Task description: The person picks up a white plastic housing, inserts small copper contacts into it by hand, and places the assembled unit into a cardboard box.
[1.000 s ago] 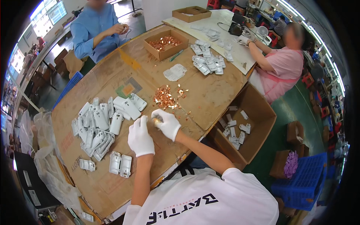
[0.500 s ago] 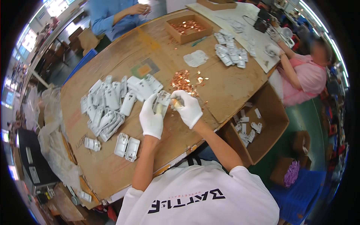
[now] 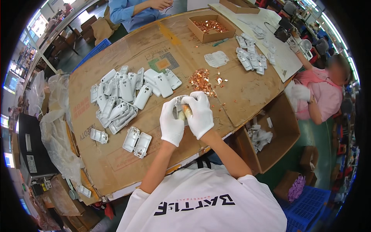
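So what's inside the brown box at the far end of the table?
The open cardboard box holds a heap of small coppery metal pieces, like the loose pile on the table. The heap hides the box's bottom and anything underneath it.

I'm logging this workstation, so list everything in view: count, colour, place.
white plastic housings: many, piled left of the hands
housing pair: two, white, near table edge
copper bits: loose heap, table centre
cardboard box: one, brown, far side, holds copper bits
side carton: one, brown, right of table
co-workers: two, blue sleeve far, pink shirt right
left hand: white glove, on a small white housing
right hand: white glove, same housing
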Action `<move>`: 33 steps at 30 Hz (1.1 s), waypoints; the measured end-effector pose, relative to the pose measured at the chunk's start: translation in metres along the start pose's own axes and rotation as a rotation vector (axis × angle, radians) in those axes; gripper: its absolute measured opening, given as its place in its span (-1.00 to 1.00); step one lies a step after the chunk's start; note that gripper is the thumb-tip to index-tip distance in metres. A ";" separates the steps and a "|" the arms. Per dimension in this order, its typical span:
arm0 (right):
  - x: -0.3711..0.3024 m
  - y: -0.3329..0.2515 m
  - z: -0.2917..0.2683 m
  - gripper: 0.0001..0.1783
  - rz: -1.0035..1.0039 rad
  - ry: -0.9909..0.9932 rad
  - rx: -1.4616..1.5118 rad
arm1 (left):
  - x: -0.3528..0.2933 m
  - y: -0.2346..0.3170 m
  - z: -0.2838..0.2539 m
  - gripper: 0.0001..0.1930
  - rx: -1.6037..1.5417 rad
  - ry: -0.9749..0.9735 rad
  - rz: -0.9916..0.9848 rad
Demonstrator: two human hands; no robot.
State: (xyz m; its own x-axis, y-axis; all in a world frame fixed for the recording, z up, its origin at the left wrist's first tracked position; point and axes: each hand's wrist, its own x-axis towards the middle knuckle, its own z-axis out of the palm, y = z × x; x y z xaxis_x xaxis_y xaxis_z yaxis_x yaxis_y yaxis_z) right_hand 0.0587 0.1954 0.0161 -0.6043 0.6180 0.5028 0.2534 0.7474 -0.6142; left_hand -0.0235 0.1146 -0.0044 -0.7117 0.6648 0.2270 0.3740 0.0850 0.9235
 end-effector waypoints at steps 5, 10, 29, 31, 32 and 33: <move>0.003 0.003 0.002 -0.72 0.127 0.010 0.135 | 0.000 0.014 0.002 -0.57 0.080 0.080 0.070; 0.000 0.023 0.009 -0.77 0.434 -0.120 0.705 | -0.006 0.009 -0.007 -0.65 0.034 0.056 0.163; -0.038 0.017 -0.010 -0.78 0.030 -0.306 0.233 | -0.044 0.018 -0.025 -0.69 0.236 -0.034 0.052; -0.040 0.015 -0.010 -0.78 0.008 -0.296 0.238 | -0.048 0.016 -0.021 -0.71 0.281 -0.029 0.072; -0.040 0.014 -0.011 -0.80 0.030 -0.327 0.197 | -0.050 0.016 -0.020 -0.73 0.327 -0.026 0.090; -0.041 0.013 -0.014 -0.82 0.052 -0.357 0.157 | -0.051 0.017 -0.020 -0.73 0.326 -0.026 0.091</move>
State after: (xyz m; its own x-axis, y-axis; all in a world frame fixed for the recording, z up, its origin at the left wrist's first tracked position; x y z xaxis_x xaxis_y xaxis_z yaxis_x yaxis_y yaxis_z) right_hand 0.0970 0.1831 -0.0042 -0.8253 0.5100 0.2426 0.1889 0.6541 -0.7325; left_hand 0.0074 0.0673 0.0055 -0.6526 0.6991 0.2922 0.6089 0.2543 0.7513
